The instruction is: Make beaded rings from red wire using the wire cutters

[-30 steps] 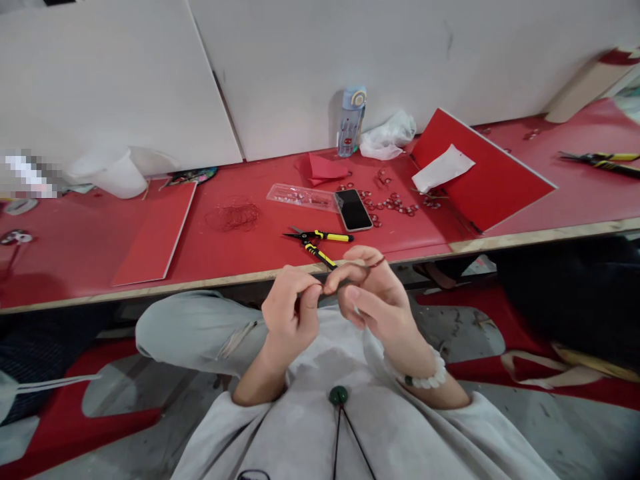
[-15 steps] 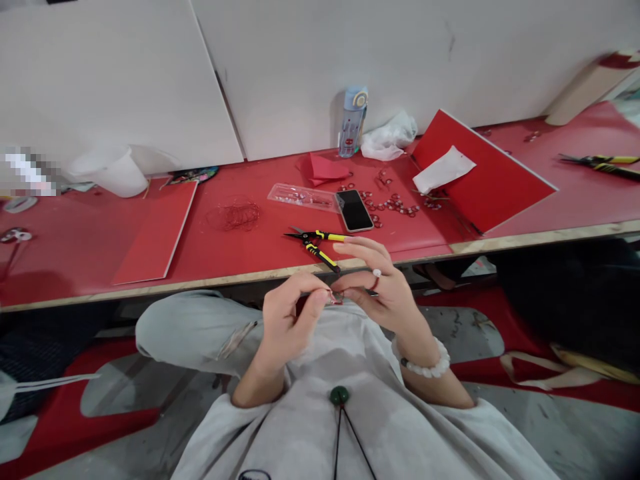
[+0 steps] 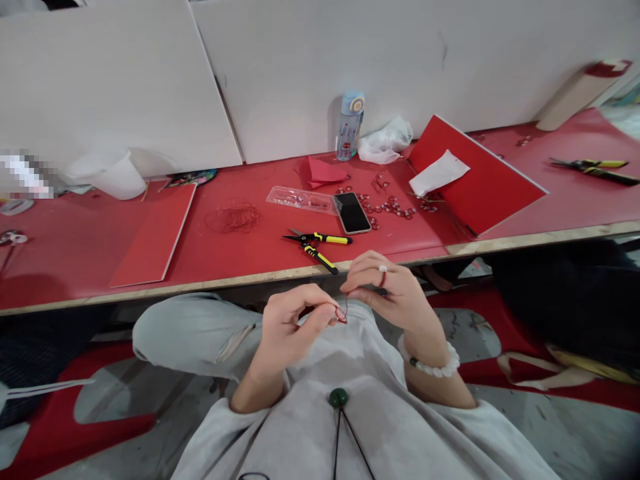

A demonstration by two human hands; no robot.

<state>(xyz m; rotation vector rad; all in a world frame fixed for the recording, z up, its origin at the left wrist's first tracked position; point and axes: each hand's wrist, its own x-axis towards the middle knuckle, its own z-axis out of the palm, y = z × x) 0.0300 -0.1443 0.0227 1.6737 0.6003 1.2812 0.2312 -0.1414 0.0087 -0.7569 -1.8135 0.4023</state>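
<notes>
My left hand (image 3: 297, 325) pinches a small red wire ring (image 3: 342, 318) between thumb and forefinger, over my lap just off the table edge. From it a thin red wire (image 3: 347, 303) runs up to my right hand (image 3: 393, 290), whose thumb and forefinger are closed on its end. The ring is partly hidden by my left fingertips, so its full shape does not show. Beyond my hands, black-and-yellow pliers (image 3: 320, 245) lie spread on the red table (image 3: 240, 257). A loose coil of red wire (image 3: 233, 217) lies farther left.
Several small beaded rings (image 3: 395, 208) lie beside a phone (image 3: 352, 213) and a clear bead tray (image 3: 300, 199). A blue bottle (image 3: 349, 127) stands at the back. A red board (image 3: 475, 180) leans at right; another red board (image 3: 160, 233) lies left. More pliers (image 3: 595, 169) lie far right.
My right hand has moved slightly up and away from my left, and a stretch of wire now shows between them. Both hands keep their pinch.
</notes>
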